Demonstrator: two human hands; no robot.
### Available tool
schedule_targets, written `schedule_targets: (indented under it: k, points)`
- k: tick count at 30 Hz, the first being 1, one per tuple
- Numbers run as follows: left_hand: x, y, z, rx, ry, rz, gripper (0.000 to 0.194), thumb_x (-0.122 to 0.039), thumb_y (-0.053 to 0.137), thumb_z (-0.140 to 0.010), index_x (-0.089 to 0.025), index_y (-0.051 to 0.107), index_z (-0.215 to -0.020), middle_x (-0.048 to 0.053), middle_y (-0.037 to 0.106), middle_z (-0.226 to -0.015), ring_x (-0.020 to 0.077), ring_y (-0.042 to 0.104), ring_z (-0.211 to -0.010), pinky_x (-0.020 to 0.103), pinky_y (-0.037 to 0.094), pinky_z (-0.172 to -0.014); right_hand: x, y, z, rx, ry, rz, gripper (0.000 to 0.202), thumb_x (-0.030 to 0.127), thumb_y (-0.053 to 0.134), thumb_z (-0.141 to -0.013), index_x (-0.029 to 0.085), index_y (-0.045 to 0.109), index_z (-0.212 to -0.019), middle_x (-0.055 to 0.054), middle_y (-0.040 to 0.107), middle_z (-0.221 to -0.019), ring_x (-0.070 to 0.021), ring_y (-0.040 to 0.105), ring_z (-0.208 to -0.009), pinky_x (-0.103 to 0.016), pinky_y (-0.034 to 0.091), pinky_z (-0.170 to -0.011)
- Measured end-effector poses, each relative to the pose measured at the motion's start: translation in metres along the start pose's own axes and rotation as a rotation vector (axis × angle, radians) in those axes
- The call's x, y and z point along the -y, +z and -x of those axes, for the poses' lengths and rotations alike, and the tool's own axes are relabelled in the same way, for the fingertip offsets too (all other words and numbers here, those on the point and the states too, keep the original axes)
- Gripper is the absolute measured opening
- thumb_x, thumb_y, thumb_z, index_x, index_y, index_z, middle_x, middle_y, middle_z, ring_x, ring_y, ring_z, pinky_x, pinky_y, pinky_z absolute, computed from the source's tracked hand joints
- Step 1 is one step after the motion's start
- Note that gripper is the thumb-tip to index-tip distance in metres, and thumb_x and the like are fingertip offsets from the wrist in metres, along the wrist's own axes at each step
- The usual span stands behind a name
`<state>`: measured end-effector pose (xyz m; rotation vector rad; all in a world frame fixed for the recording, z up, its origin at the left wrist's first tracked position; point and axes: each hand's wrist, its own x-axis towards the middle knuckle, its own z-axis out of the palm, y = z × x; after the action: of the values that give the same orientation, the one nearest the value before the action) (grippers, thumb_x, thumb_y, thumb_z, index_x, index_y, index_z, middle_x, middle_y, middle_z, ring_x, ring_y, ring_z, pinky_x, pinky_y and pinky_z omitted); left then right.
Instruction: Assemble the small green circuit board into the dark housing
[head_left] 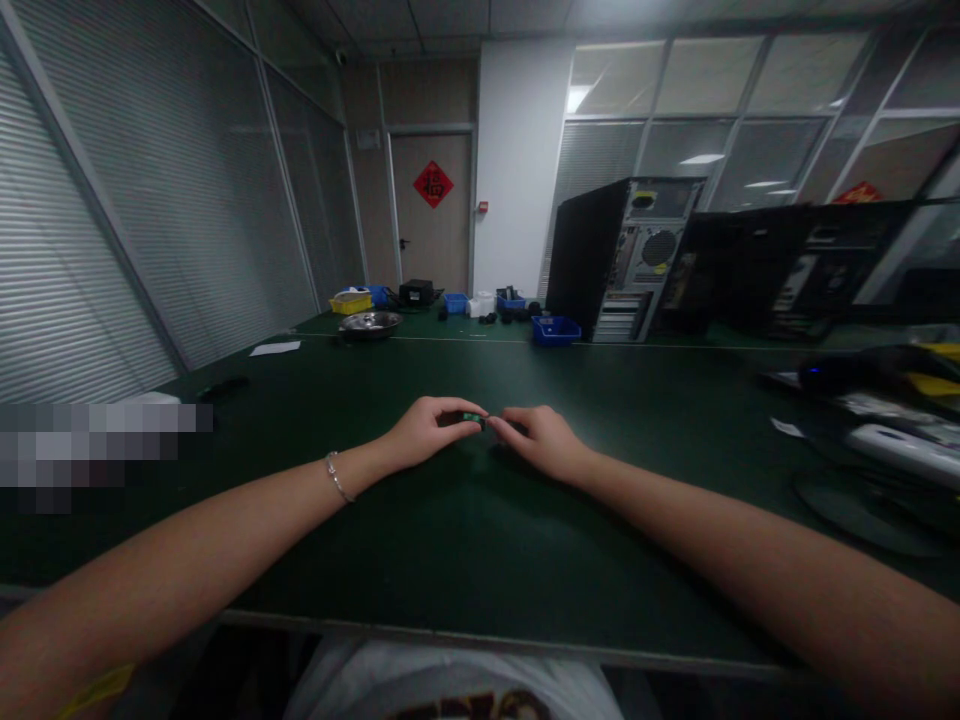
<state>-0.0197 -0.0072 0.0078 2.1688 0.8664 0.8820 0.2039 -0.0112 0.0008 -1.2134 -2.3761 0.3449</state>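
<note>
We are finding the left hand (429, 434) pinching a small green part (472, 417), the right hand (551, 442) beside it, grip unclear. We are judging handling in progress, completion unconfirmed.

The table (442, 550) is dark green, the tower (626, 262) black and grey, the tray (556, 333) just left of it blue, the basket (351, 304) farther left yellow, the held piece (472, 417) green.

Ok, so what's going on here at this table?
A person's two bare hands meet over the green table. The left hand pinches a small green piece. The right hand is close beside it; whether it grips anything is unclear. Farther back stand a metal bowl, a blue basket and a computer case.
</note>
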Motion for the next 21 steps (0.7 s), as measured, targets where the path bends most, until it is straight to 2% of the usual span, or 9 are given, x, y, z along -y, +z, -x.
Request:
schedule_targets:
  k: [21]
  points:
    - [0.0052, 0.0007, -0.0018, 0.039, -0.042, 0.168, 0.029, -0.026, 0.063, -0.084, -0.017, 0.066, -0.111, 0.007, 0.070, -0.102, 0.0193, 0.065, -0.089, 0.034, 0.052, -0.083, -0.0016, 0.0013, 0.0004, -0.011, -0.036, -0.030, 0.045, 0.050, 0.035, -0.096, 0.018, 0.063, -0.082, -0.001, 0.059, -0.067, -0.0127, 0.051, -0.059, -0.023, 0.034, -0.056]
